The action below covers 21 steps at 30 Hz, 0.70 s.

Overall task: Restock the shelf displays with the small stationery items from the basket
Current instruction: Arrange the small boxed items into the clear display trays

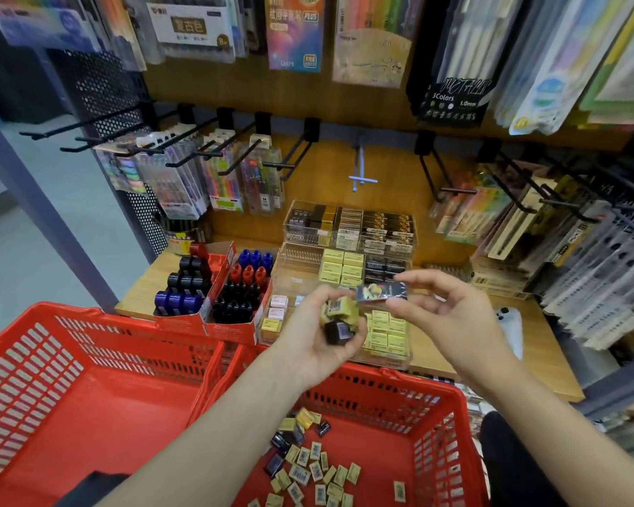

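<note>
My left hand (321, 342) grips a small bunch of erasers (339, 320), yellow-wrapped ones on top and a black one below. My right hand (443, 309) pinches one dark eraser box (381, 291) by its lower edge, holding it just above the clear display tray (290, 265) of yellow and black erasers on the wooden shelf. Below my arms stands a red basket (392, 387), where several loose yellow and dark erasers (308, 466) lie scattered on the bottom.
A second red basket (88, 360) stands at the left. Red cartons of ink bottles (216, 287) sit left of the tray. Black pegs (205, 148) with pen packs jut out above the shelf. A white phone (509, 323) lies at the right.
</note>
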Motion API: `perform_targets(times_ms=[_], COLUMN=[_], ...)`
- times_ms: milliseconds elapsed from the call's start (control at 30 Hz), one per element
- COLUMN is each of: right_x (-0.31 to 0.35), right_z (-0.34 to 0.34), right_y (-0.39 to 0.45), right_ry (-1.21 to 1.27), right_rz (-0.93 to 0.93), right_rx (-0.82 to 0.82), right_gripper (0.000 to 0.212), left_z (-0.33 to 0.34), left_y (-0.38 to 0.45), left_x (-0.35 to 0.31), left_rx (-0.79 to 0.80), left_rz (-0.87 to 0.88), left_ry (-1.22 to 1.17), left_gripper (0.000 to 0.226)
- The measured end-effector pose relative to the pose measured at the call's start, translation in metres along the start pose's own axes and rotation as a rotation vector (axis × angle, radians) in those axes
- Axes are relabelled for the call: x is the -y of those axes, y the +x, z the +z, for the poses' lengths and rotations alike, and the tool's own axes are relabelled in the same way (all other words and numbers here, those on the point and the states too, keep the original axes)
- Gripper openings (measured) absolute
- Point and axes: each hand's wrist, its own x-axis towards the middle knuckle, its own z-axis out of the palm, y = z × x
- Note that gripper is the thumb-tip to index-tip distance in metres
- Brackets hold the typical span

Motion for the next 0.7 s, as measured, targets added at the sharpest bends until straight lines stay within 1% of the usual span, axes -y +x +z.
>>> perform_targets(times_ms=[33, 67, 167, 267, 333, 433, 500, 600, 700], right_x=[-0.002, -0.003, -0.007, -0.009, -0.009, -0.008, -0.008, -0.008, -0.012], right_z=[-0.003, -0.005, -0.01, -0.013, -0.014, -0.016, -0.018, -0.019, -0.015], right_y=[0.001, 0.002, 0.003, 0.003, 0.001, 0.0, 0.0, 0.003, 0.003], right_ry=[0.017, 0.023, 0.021, -0.021, -0.051, -0.05, -0.061, -0.097, -0.167], right_rz=[0.012, 0.02, 0.048, 0.062, 0.057, 0.057, 0.045, 0.028, -0.024], right_rx=[-0.039, -0.072, -0.113, -0.125, -0.12, -0.105, -0.109, -0.115, -0.133], right_gripper=[0.033, 0.032, 0.032, 0.029, 0.028, 0.029, 0.029, 0.029, 0.034], left_z=[0.0, 0.001, 0.007, 0.012, 0.012, 0.013, 0.014, 0.016, 0.015], left_y=[-0.001, -0.001, -0.002, -0.004, -0.004, -0.004, -0.005, -0.007, -0.005], left_x=[0.001, 0.002, 0.005, 0.009, 0.013, 0.018, 0.018, 0.017, 0.019], left_rx=[-0.007, -0.013, 0.01, 0.07, 0.086, 0.088, 0.11, 0.15, 0.113], left_rz=[-0.002, -0.001, 0.037, 0.141, 0.247, 0.366, 0.406, 0.423, 0.454], left_ry=[0.037, 0.086, 0.283, 0.521, 0.635, 0.695, 0.698, 0.681, 0.705], left_gripper=[0.016, 0.016, 0.029, 0.035, 0.03, 0.016, 0.012, 0.021, 0.026])
